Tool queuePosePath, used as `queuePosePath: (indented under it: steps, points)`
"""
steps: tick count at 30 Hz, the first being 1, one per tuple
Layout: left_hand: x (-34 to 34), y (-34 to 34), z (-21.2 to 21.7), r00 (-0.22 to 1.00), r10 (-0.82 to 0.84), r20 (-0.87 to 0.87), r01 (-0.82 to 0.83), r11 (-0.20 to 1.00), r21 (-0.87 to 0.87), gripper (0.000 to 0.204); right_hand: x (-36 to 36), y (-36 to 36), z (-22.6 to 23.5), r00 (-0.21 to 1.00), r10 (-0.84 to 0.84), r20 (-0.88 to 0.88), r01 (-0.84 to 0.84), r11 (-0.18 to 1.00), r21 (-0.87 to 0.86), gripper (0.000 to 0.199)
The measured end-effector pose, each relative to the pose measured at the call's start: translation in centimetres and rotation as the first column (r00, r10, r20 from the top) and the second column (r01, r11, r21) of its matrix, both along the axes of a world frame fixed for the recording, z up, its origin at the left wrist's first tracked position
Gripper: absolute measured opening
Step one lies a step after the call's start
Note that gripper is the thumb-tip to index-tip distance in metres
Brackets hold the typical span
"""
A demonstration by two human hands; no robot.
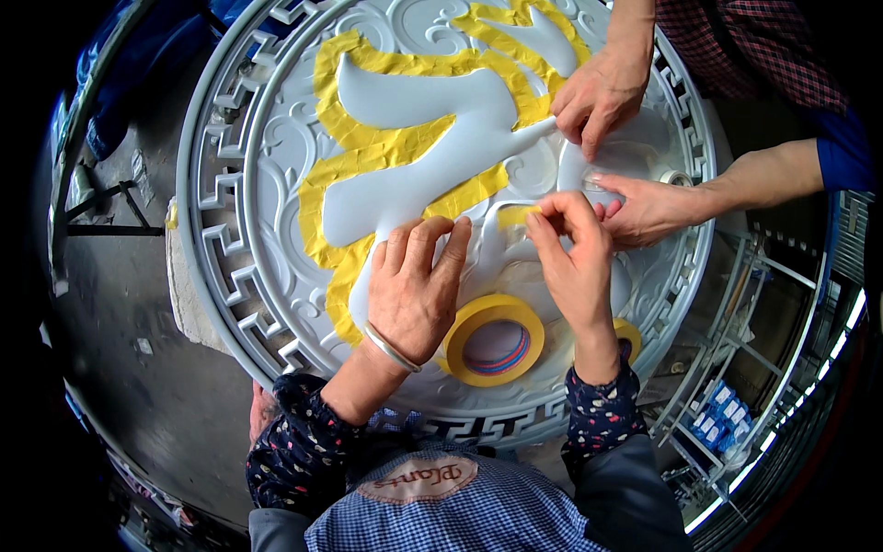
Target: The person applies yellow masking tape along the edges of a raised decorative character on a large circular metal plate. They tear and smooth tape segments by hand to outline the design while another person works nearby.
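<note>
"Head view, then: where's the tape strip (511, 217)?"

"Over the round panel (280, 244), just right of its middle. The right hand (568, 244) seems to pinch one end between thumb and finger, perhaps leaving the rest free to lie down."

"And the left hand (414, 290)?"

"Palm down on the raised pale shape (405, 189), fingers slightly spread, gripping nothing I can see; likely steadying or smoothing."

"Why's the tape roll (487, 307) there?"

"It lies flat between the forearms, toward the panel's near rim, presumably for easy reach."

"Anyone else?"

"Another person's hand (602, 97) bunches its fingers toward the far-right rim; one more hand (644, 210) sits nearer the right rim."
</note>
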State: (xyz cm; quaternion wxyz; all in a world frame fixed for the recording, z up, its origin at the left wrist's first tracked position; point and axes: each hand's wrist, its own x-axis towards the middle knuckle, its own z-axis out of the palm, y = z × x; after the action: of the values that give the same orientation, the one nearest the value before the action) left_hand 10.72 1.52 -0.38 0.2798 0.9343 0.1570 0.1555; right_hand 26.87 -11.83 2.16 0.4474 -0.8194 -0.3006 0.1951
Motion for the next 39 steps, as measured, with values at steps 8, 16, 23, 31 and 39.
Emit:
queuePosePath:
  steps: [8,16,23,31,39]
  points:
    - [3.6,-0.1,-0.5,0.999,0.038,0.032,-0.039,0.999,0.036,0.068,2.7,2.8,-1.3,0.987,0.05,0.155,-0.043,0.998,-0.053,0.014]
    - [4.8,-0.1,-1.7,0.997,0.036,-0.075,-0.027,0.992,0.123,0.063,3.5,3.2,-2.0,0.988,0.049,0.15,-0.033,0.994,-0.108,0.014]
    - [5.2,-0.3,-2.2,0.992,0.062,-0.111,-0.045,0.988,0.151,0.063,3.7,3.5,-2.0,0.99,0.025,0.136,-0.006,0.991,-0.135,0.015]
    - [5.2,-0.3,-2.0,0.989,0.071,-0.13,-0.049,0.985,0.164,0.063,3.9,3.7,-1.9,0.984,0.046,0.173,-0.021,0.99,-0.143,0.015]
    - [5.2,-0.2,-2.0,0.99,0.065,-0.128,-0.043,0.985,0.166,0.063,4.1,4.1,-2.0,0.975,0.045,0.22,-0.009,0.987,-0.16,0.016]
